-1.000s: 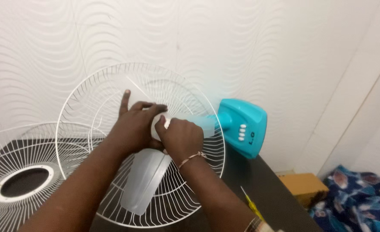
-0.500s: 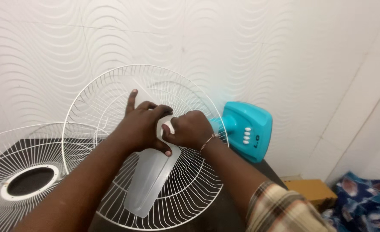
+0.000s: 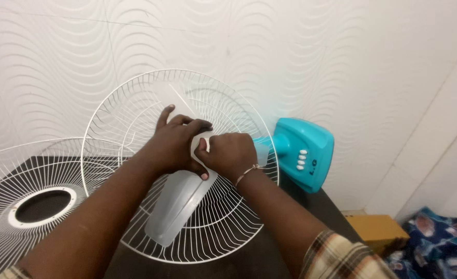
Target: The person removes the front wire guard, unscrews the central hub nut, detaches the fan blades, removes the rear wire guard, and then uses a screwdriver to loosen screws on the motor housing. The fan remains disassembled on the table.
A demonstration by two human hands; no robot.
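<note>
A table fan lies on its side on a dark table. Its white wire rear guard stands on edge, facing me. A translucent grey fan blade hangs down in front of the guard. My left hand presses on the blade's hub, fingers spread over it. My right hand is closed around the hub's front piece at the centre, thumb touching my left hand. The fan's teal base with white buttons sticks out to the right.
A second white wire guard with a round centre ring lies flat at the left. A wavy-patterned white wall stands close behind. A cardboard box and a blue flowered cloth lie low at the right.
My right hand has turned at the hub, wrist rolling over to the right. The view has shifted slightly left and down. My left hand stays pressed on the blade.
</note>
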